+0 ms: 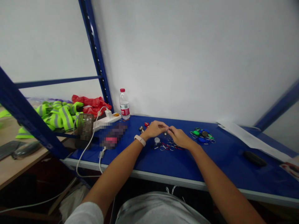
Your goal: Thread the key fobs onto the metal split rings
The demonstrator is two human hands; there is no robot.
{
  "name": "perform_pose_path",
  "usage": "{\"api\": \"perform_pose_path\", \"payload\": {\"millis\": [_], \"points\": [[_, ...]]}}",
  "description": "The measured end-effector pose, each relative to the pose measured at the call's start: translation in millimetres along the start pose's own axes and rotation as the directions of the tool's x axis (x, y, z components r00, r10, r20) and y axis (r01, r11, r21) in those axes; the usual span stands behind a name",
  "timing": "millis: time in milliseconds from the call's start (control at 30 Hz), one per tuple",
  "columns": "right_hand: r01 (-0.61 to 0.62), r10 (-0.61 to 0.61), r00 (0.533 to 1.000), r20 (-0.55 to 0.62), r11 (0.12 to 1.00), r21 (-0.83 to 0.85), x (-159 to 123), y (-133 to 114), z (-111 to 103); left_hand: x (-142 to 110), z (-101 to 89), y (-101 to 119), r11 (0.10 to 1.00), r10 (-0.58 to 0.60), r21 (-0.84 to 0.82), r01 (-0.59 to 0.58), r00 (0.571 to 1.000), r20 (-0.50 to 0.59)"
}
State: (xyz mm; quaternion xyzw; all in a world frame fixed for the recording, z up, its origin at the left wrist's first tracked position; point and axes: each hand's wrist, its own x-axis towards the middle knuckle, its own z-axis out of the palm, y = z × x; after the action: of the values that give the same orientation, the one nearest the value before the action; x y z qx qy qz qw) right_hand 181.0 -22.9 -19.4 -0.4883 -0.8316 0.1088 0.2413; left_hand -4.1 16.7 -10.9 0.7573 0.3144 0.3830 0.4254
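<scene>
Left hand (154, 129) and right hand (179, 138) meet above the blue painted-metal tabletop (224, 158), fingers (163, 126) pinched on a small metallic piece (165, 133), too small to identify; tangled wire key rings (168, 147) lie just below, nearer the right hand; round green-and-blue plastic key fobs (202, 136) sit further right.

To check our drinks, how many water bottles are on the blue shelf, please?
1. The plastic water bottle stands upright at the back of the blue shelf, beside the white power strip. A blurred patch nearby could hide another.
</scene>
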Motion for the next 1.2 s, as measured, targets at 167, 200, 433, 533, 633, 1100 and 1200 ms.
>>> {"api": "perform_pose_path", "payload": {"millis": [167, 200, 433, 533, 633, 1100, 1200], "points": [[-0.051, 0.052, 0.998, 0.019, 0.997, -0.051, -1.4, -3.0, -1.8, 1.3, 0.8, -0.7, 0.998, 0.015, -0.053, -0.016, 1.000, -0.006], [-0.061, 0.062, 0.998, 0.020, 0.997, -0.049, -1.7, -3.5, -2.1, 1.4, 0.6, -1.1, 0.999, 0.013, -0.050, -0.013, 1.000, -0.006], [-0.111, 0.113, 0.993, 0.029, 0.991, -0.072, -0.4, -2.3, -1.0, 2.8, -1.9, -4.0, 1.000, 0.000, -0.001, 0.000, 0.999, -0.041], [-0.118, 0.121, 0.992, 0.037, 0.990, -0.079, -0.2, -3.2, -0.7, 2.4, -1.2, -3.6, 0.999, 0.007, 0.045, -0.005, 0.999, -0.037], [-0.123, 0.126, 0.991, 0.038, 0.989, -0.084, -0.1, -4.0, -0.2, 1.5, -0.3, -2.9, 0.994, 0.028, 0.103, -0.023, 0.999, -0.047], [-0.113, 0.115, 0.993, 0.013, 0.989, -0.092, 2.1, -3.6, 0.0, -0.3, -0.3, 1.3, 0.957, 0.093, 0.283, -0.055, 0.988, -0.122], [-0.104, 0.104, 0.994, -0.018, 0.994, -0.036, 1.9, -4.3, -1.8, -0.7, -1.1, 1.8, 0.956, 0.094, 0.287, -0.054, 0.988, -0.127]]}}
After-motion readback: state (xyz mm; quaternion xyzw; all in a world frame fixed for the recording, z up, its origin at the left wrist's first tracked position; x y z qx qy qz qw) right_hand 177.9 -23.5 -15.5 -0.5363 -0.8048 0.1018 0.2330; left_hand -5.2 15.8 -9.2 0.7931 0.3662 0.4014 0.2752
